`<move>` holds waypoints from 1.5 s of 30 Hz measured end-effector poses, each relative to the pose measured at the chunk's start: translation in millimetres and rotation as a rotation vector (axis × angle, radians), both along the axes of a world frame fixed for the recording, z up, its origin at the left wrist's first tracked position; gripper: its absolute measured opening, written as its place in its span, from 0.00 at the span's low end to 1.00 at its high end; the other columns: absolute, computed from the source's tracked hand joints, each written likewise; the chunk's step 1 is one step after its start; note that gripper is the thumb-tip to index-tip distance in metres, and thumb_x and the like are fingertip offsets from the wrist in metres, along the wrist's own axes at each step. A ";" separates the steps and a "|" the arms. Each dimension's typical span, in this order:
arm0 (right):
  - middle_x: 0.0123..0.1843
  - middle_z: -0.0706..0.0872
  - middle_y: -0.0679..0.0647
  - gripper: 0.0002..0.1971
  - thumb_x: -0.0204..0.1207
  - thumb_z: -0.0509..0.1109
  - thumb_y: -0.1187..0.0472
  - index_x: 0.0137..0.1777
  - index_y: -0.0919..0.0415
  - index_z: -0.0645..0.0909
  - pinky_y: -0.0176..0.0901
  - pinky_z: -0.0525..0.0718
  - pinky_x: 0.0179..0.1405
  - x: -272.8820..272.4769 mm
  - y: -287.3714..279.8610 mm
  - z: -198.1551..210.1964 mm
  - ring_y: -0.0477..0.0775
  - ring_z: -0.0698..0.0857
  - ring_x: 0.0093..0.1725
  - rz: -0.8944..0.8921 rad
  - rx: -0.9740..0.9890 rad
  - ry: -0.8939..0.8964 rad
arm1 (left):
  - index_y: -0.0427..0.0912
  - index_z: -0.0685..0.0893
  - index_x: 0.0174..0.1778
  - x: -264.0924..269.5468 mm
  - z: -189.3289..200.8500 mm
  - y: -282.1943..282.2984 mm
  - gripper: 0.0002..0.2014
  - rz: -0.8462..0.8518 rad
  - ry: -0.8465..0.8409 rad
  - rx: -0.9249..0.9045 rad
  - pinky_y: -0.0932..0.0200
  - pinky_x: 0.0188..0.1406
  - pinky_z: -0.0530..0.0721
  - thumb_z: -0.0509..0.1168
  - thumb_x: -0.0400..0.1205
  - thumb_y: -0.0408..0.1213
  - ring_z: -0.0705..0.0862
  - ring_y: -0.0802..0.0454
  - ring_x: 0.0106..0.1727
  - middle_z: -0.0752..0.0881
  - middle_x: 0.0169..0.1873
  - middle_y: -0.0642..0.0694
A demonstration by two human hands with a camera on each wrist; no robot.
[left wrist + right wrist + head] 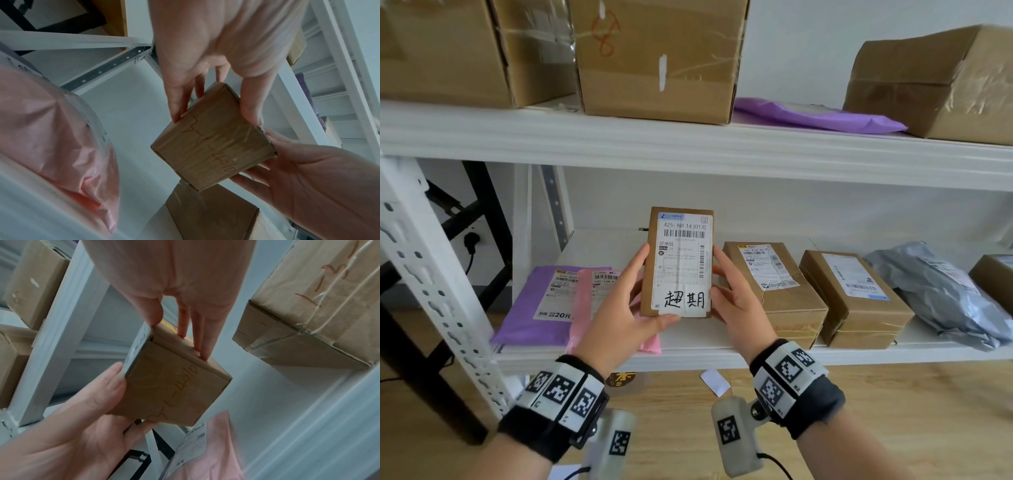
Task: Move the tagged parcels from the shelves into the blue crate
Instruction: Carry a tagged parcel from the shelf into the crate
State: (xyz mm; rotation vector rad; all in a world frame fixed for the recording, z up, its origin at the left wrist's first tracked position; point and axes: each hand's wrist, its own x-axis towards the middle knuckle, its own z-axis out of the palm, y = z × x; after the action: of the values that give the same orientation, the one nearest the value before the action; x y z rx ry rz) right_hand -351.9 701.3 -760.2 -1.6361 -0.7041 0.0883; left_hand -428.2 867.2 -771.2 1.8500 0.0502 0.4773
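A small brown cardboard parcel (677, 260) with a printed shipping label and a white handwritten tag at its bottom stands upright between my two hands, in front of the lower shelf (688, 339). My left hand (640, 291) holds its left side, fingers along the edge and thumb under the bottom corner. My right hand (729, 291) pinches its right side. In the left wrist view the parcel (213, 142) shows its bare end with pen writing. The same end of the parcel (174, 386) faces the right wrist view. No blue crate is in view.
On the lower shelf lie a purple mailer (537, 305), a pink mailer (599, 298), two brown boxes (770, 287) (856, 298) and a grey bag (941, 294). The upper shelf carries big cartons (654, 58) and a purple mailer (815, 114). A perforated white upright (424, 274) stands at the left.
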 end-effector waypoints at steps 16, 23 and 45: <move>0.73 0.74 0.50 0.33 0.82 0.56 0.73 0.72 0.30 0.64 0.50 0.84 0.62 -25.1 -31.2 13.6 0.50 0.80 0.70 -0.060 0.088 0.003 | 0.72 0.52 0.78 -4.5 13.4 -21.3 0.56 -0.092 -0.035 0.076 0.76 0.64 0.75 0.80 0.66 0.28 0.70 0.71 0.72 0.67 0.75 0.60; 0.73 0.74 0.46 0.33 0.84 0.55 0.73 0.72 0.29 0.60 0.48 0.84 0.64 -38.2 -82.2 18.7 0.47 0.79 0.71 -0.173 0.077 -0.049 | 0.75 0.50 0.77 -1.0 28.8 -65.4 0.55 -0.223 -0.032 0.121 0.47 0.76 0.73 0.77 0.60 0.48 0.68 0.64 0.77 0.66 0.77 0.61; 0.74 0.74 0.39 0.34 0.84 0.52 0.76 0.80 0.41 0.54 0.59 0.85 0.61 6.3 -234.0 18.5 0.48 0.82 0.68 -0.381 0.081 0.036 | 0.68 0.49 0.82 84.5 30.7 -210.3 0.55 -0.427 -0.037 0.187 0.45 0.78 0.71 0.76 0.63 0.49 0.64 0.65 0.79 0.62 0.78 0.64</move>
State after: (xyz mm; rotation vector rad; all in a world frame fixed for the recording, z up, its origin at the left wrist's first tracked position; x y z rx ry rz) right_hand -345.6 467.2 -741.7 -1.6593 -0.3542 -0.1827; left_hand -343.7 656.9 -740.5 1.9636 -0.4194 0.2214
